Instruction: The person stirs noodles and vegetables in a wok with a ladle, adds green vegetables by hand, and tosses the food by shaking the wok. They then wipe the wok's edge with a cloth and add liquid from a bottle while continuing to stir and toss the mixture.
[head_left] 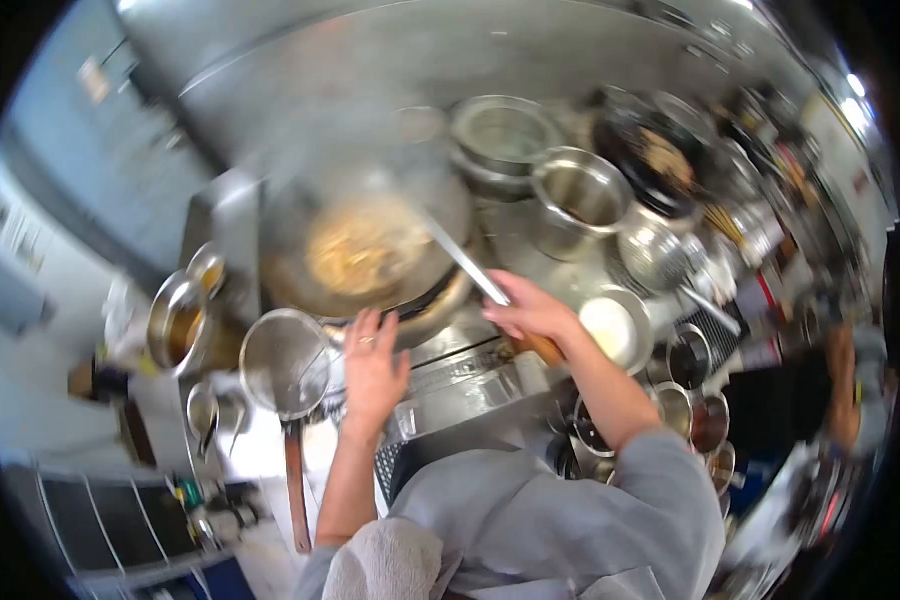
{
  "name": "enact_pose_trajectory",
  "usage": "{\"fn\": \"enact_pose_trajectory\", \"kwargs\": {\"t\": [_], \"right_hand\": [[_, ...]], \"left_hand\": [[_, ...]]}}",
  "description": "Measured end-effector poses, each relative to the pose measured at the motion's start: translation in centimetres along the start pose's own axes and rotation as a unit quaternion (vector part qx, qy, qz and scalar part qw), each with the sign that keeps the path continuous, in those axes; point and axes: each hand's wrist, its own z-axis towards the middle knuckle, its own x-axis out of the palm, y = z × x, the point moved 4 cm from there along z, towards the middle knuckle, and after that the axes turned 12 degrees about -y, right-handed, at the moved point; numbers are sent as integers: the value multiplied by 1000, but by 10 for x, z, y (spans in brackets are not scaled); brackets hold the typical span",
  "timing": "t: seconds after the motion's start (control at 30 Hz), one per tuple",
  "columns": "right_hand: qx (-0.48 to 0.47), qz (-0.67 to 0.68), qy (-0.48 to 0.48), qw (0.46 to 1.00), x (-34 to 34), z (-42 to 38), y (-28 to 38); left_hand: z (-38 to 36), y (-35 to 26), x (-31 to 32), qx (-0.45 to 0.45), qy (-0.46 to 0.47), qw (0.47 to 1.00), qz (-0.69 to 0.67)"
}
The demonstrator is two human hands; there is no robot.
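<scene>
We see the right grip (530, 307) closed round a long-handled tool (460, 258), whose brown end shows partly from under the hand at about five o'clock; its metal shaft runs from that grip towards between ten and eleven o'clock, into the wok (288, 270); the tool's head we cannot make out, since steam (315, 150) and blur cover where it meets the food (360, 245). The far rim of the wok also fades into the steam, and we cannot tell what the pale, yellowish pieces of food are.

From the right grip, the food lies at ten o'clock, well apart from the fingers; from the left grip (375, 375), it lies at twelve o'clock. We see the left grip wide, its fingers spread and the hand holding nothing that shows; its fingertips come up to the near rim of the wok, though we cannot tell whether they touch.

At nine o'clock from the left grip is a round strainer (285, 365) with a wooden handle; a towel (388, 562) hides part of the left arm. On the worktop (515, 240) we find a metal pot (582, 190) at one o'clock from the right grip; a bowl of something white (615, 330) sits between three and four o'clock, partly behind the forearm; further towards four o'clock, another person's arm (843, 390) is blurred near the dark edge of the view.
</scene>
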Motion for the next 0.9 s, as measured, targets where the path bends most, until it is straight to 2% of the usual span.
{"fn": "enact_pose_trajectory", "kwargs": {"t": [0.07, 0.13, 0.17, 0.37, 0.47, 0.57, 0.7, 0.8, 0.9], "right_hand": [[-40, 100, -53, 993, 7, -10, -13], [53, 121, -87, 987, 7, 16, -13], [28, 114, -111, 987, 8, 30, -1], [25, -10, -112, 993, 5, 121, 14], [70, -121, -78, 987, 36, 136, 23], [68, -139, 46, 987, 68, 137, 20], [2, -344, 87, 935, 79, 76, 43], [20, -522, 94, 847, 66, 29, 66], [-33, -598, 41, 799, 58, -17, 91]], "left_hand": [[-4, 3, 6, -11, -10, 1000, 1], [-4, 3, 10, -21, -17, 999, 22], [-6, 2, 10, -16, -15, 999, 28], [-8, 5, 9, -14, 0, 999, 31], [-8, 7, 10, -8, -3, 999, 32], [-12, 9, 10, -3, 5, 1000, 27], [-13, 14, 10, 8, 10, 1000, 21], [-12, 16, 5, 30, 34, 998, 34], [1, 21, 3, 59, -27, 997, 31]]}}
